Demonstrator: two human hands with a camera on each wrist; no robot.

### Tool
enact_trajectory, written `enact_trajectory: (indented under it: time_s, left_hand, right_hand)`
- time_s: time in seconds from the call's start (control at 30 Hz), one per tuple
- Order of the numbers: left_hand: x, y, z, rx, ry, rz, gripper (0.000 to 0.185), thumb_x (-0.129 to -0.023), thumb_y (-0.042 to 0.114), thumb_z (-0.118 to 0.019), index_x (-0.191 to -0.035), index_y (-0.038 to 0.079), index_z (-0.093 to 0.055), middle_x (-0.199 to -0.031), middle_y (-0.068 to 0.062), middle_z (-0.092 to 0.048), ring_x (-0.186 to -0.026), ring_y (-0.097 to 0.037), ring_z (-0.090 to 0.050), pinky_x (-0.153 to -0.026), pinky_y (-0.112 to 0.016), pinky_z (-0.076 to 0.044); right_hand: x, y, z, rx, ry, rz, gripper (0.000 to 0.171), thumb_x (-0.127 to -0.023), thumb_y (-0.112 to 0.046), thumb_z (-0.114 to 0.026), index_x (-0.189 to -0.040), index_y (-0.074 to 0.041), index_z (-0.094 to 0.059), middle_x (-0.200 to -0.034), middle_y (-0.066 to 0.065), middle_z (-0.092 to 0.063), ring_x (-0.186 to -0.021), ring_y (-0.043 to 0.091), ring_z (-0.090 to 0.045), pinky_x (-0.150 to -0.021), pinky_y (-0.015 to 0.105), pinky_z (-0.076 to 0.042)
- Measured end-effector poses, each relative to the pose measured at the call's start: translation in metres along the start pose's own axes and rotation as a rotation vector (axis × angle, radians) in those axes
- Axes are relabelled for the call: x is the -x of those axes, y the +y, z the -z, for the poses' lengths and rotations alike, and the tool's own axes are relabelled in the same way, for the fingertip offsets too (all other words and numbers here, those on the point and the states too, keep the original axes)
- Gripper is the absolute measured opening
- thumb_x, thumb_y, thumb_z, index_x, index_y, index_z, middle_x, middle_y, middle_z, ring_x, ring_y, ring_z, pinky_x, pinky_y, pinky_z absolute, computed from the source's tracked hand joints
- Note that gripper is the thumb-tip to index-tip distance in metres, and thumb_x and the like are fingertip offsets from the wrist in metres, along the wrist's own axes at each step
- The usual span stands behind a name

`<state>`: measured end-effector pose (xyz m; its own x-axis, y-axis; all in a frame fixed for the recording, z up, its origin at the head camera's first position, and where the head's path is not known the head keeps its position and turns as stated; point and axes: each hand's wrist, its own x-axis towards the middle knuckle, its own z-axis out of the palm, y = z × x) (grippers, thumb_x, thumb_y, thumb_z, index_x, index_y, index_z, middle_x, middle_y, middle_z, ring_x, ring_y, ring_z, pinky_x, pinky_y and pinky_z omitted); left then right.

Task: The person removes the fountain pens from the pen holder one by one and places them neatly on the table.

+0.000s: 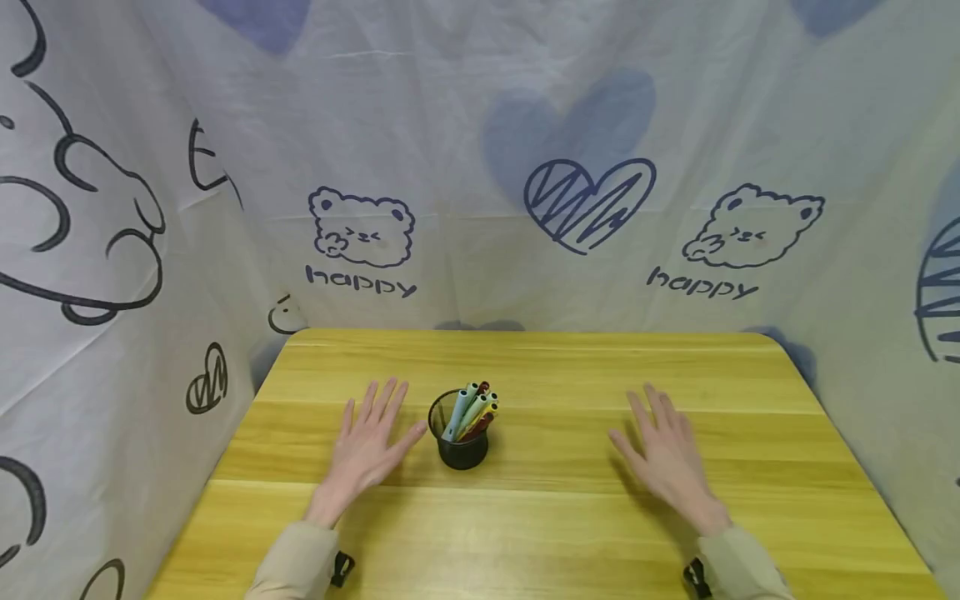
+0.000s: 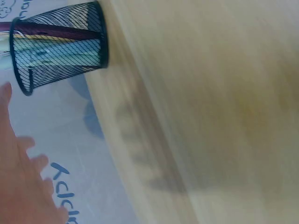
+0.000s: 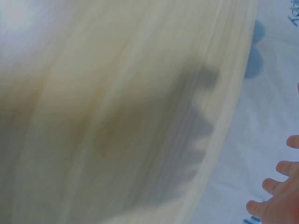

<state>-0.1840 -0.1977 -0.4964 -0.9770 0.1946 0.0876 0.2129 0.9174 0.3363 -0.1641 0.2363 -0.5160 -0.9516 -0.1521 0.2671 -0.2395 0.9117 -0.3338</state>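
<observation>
A black mesh pen cup (image 1: pixel 462 454) stands upright on the wooden table, left of centre in the head view. Several pens (image 1: pixel 474 410) lean in it, with light blue, green, yellow and dark red barrels. My left hand (image 1: pixel 367 446) is just left of the cup, fingers spread and straight, its thumb tip close to the rim. In the left wrist view the mesh cup (image 2: pixel 60 49) shows at the top left, above that hand's fingers. Over the right half of the table, my right hand (image 1: pixel 663 454) holds nothing, its fingers extended. A shadow lies beneath each hand.
The yellow wooden table (image 1: pixel 555 533) has rounded far corners. Behind it and on both sides hangs a white cloth (image 1: pixel 465 250) printed with hearts, bears and the word "happy". Each sleeve has a black strap piece (image 1: pixel 342 569) near the cuff.
</observation>
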Motion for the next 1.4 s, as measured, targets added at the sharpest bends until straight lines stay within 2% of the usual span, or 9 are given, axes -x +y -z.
enact_trajectory:
  time_s: [0.2, 0.4, 0.5, 0.67, 0.87, 0.97, 1.07, 1.23, 1.4]
  left_hand:
    - [-0.002, 0.011, 0.003, 0.088, -0.054, -0.108, 0.08, -0.1, 0.06, -0.047, -0.163, 0.024, -0.013, -0.171, -0.002, -0.01, -0.159, -0.031, -0.005, -0.127, -0.061, 0.001]
    - [-0.006, 0.018, 0.0, 0.166, -0.093, -0.171, 0.084, -0.097, 0.059, -0.054, -0.163, 0.024, -0.016, -0.17, 0.001, -0.014, -0.159, -0.028, -0.007, -0.127, -0.061, -0.001]
    - [-0.008, 0.019, -0.002, 0.206, -0.118, -0.186, 0.087, -0.095, 0.06, -0.057, -0.163, 0.022, -0.018, -0.169, -0.003, -0.017, -0.159, -0.029, -0.011, -0.128, -0.059, -0.003]
    - [-0.012, 0.02, -0.003, 0.318, -0.165, -0.176, 0.093, -0.091, 0.06, -0.064, -0.163, 0.021, -0.02, -0.169, -0.008, -0.021, -0.157, -0.031, -0.018, -0.129, -0.055, -0.009]
    - [-0.015, 0.02, -0.005, 0.469, -0.203, -0.125, 0.096, -0.086, 0.054, -0.075, -0.161, 0.024, -0.024, -0.167, -0.012, -0.026, -0.153, -0.038, -0.028, -0.122, -0.064, -0.025]
    - [-0.017, 0.021, -0.006, 0.537, -0.193, -0.124, 0.095, -0.084, 0.047, -0.079, -0.16, 0.018, -0.029, -0.165, -0.015, -0.03, -0.15, -0.04, -0.033, -0.12, -0.063, -0.03]
    - [-0.02, 0.023, -0.007, 0.599, -0.183, -0.126, 0.093, -0.083, 0.04, -0.082, -0.158, 0.012, -0.033, -0.162, -0.018, -0.034, -0.146, -0.042, -0.039, -0.119, -0.06, -0.034]
    - [-0.021, 0.026, -0.01, 0.655, -0.165, -0.122, 0.093, -0.081, 0.033, -0.085, -0.155, 0.007, -0.037, -0.16, -0.019, -0.038, -0.141, -0.043, -0.045, -0.117, -0.059, -0.038]
    - [-0.024, 0.032, -0.014, 0.683, -0.15, -0.105, 0.094, -0.076, 0.033, -0.089, -0.153, 0.008, -0.04, -0.158, -0.017, -0.041, -0.14, -0.042, -0.047, -0.116, -0.057, -0.04]
  right_hand:
    - [-0.007, -0.021, 0.001, -0.11, 0.016, 0.059, 0.068, -0.101, -0.04, -0.057, -0.153, -0.002, -0.038, -0.16, 0.027, -0.03, -0.145, 0.049, -0.032, -0.115, 0.07, -0.028]
    - [-0.014, -0.041, 0.0, -0.268, -0.017, 0.066, 0.066, -0.101, -0.039, -0.059, -0.155, -0.008, -0.038, -0.156, 0.022, -0.038, -0.142, 0.045, -0.038, -0.11, 0.07, -0.036]
    - [-0.017, -0.05, 0.0, -0.338, -0.041, 0.065, 0.064, -0.1, -0.04, -0.06, -0.154, -0.011, -0.04, -0.151, 0.019, -0.044, -0.137, 0.042, -0.044, -0.107, 0.068, -0.041]
    - [-0.022, -0.064, -0.001, -0.453, -0.043, 0.091, 0.058, -0.099, -0.034, -0.063, -0.15, -0.013, -0.047, -0.138, 0.014, -0.053, -0.128, 0.037, -0.052, -0.102, 0.062, -0.048]
    - [-0.028, -0.077, -0.008, -0.555, -0.024, 0.159, 0.047, -0.096, -0.023, -0.068, -0.139, -0.007, -0.057, -0.116, 0.006, -0.061, -0.109, 0.023, -0.06, -0.098, 0.047, -0.055]
    - [-0.03, -0.082, -0.01, -0.603, -0.002, 0.184, 0.042, -0.094, -0.018, -0.071, -0.132, -0.005, -0.061, -0.107, 0.004, -0.064, -0.101, 0.017, -0.061, -0.094, 0.038, -0.058]
    - [-0.032, -0.086, -0.011, -0.686, -0.002, 0.192, 0.037, -0.093, -0.013, -0.072, -0.128, -0.004, -0.063, -0.104, 0.006, -0.065, -0.096, 0.02, -0.064, -0.091, 0.037, -0.06]
    - [-0.035, -0.095, -0.014, -0.802, -0.053, 0.185, 0.032, -0.093, -0.01, -0.072, -0.123, -0.002, -0.065, -0.101, 0.012, -0.067, -0.091, 0.013, -0.066, -0.086, 0.03, -0.061]
    - [-0.037, -0.106, -0.016, -0.87, -0.108, 0.161, 0.032, -0.092, -0.012, -0.073, -0.122, -0.002, -0.066, -0.1, 0.014, -0.07, -0.089, 0.007, -0.065, -0.085, 0.026, -0.061]
